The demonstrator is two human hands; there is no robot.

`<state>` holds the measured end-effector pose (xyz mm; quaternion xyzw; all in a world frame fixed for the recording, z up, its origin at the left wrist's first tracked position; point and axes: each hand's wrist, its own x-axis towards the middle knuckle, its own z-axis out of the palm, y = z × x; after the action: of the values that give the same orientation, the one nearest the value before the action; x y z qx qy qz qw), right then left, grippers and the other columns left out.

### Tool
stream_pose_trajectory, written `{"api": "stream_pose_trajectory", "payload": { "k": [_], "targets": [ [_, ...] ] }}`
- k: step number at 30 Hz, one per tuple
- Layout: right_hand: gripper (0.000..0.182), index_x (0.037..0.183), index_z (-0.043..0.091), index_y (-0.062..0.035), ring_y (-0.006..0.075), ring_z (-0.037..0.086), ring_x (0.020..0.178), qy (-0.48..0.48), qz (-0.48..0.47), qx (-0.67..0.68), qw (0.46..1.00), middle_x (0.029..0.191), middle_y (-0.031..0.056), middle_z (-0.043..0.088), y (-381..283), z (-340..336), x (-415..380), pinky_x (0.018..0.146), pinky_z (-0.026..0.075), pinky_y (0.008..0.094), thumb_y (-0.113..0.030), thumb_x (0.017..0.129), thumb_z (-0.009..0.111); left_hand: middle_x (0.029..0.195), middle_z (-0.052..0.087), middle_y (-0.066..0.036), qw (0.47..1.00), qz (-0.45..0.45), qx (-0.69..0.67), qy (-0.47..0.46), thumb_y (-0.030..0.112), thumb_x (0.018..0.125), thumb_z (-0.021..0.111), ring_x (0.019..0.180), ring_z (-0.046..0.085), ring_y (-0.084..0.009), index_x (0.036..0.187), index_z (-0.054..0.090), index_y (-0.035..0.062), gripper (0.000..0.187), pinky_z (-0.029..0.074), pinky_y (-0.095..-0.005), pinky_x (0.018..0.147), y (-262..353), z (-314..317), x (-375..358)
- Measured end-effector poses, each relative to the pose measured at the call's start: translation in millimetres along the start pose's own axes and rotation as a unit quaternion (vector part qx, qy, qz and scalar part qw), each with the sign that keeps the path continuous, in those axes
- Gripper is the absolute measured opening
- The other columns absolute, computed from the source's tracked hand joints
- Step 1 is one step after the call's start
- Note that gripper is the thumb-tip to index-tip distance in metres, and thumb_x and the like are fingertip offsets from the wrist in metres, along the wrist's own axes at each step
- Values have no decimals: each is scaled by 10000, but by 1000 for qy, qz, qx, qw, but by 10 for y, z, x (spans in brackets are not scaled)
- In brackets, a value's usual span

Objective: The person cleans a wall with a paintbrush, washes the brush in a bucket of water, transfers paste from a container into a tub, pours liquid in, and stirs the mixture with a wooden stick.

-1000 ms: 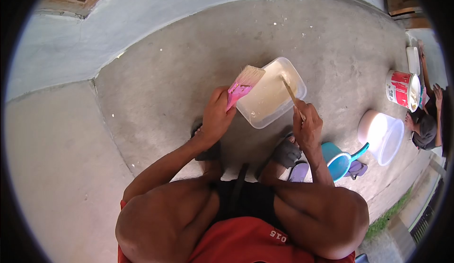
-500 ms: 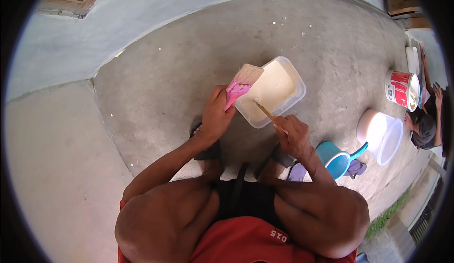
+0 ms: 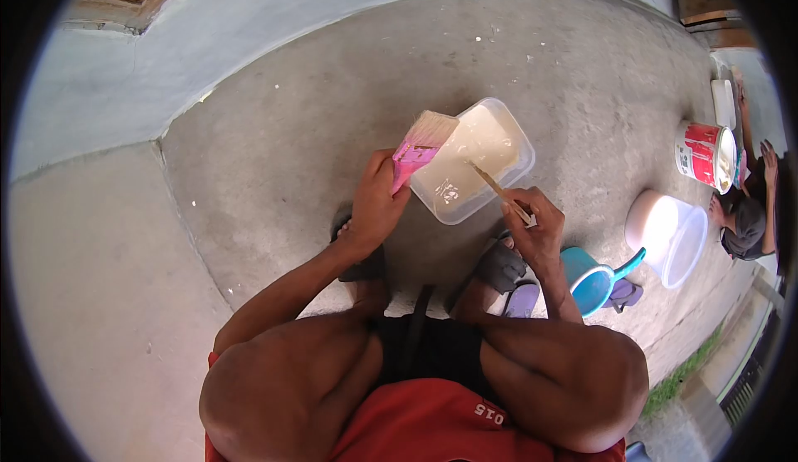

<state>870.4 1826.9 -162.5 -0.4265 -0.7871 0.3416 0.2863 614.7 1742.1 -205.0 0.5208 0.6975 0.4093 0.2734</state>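
Observation:
My left hand [image 3: 381, 198] grips the pink handle of a wide paintbrush [image 3: 422, 144], its pale bristles up beside the left rim of a clear plastic tub. That tub [image 3: 525, 161] stands on the concrete floor and holds cream-coloured liquid [image 3: 486, 142]. In my right hand [image 3: 536, 223] is a thin wooden stick [image 3: 492, 183], held at its upper end. The stick slants over the tub's near right side, and its far tip touches the liquid near the middle.
To the right are a blue dipper [image 3: 592, 283], purple sandals [image 3: 522, 299], a translucent bucket [image 3: 677, 242], a red and white paint bucket [image 3: 706, 154] and a white container [image 3: 723, 103]. Another person [image 3: 748, 221] is at the far right. A pale wall [image 3: 249, 13] runs behind.
My right hand has shifted right and slightly up, and the stick's tip has moved toward the tub's middle. Ripples and shiny marks now show on the liquid. My left hand has barely moved.

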Motion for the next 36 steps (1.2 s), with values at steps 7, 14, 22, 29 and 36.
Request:
{"api": "stream_pose_trajectory", "payload": {
  "k": [7,14,22,29,36],
  "targets": [
    [217,1043,692,-55,236,663,698,-31,-26,-17,999,836,85,644,-61,26,127,599,530,323,-32,832,736,1141,558,-184,1000,-12,19,2,-21,843,630,1008,595,-397,1172,547,-27,340,496,-432,830,26,2,-10],
    [231,1066,690,-56,267,661,756,-13,-70,-56,996,881,90,633,62,-210,344,659,562,359,-23,841,727,1037,542,-194,998,-52,-24,-12,-6,865,609,888,585,-399,1108,525,-11,258,479,-445,762,-18,66,55],
    [228,1022,650,-21,269,648,772,-46,-153,-198,967,901,91,625,17,-323,312,646,557,362,1,808,726,1043,552,-199,997,-3,-81,14,-14,872,592,896,591,-398,1113,538,-14,247,482,-432,775,59,96,96],
    [160,986,631,2,290,640,701,-71,-107,-106,986,864,112,616,-178,-112,28,595,546,375,1,842,701,997,560,-185,998,-13,-60,20,-47,836,591,884,584,-386,1074,548,-10,244,475,-432,776,152,59,132],
    [114,1028,656,-6,239,632,655,-56,42,54,996,876,123,640,-191,113,50,545,505,339,-42,920,665,952,547,-172,997,8,-64,35,-54,819,597,847,580,-360,1040,543,-9,232,468,-421,743,55,93,123]
  ]
}}
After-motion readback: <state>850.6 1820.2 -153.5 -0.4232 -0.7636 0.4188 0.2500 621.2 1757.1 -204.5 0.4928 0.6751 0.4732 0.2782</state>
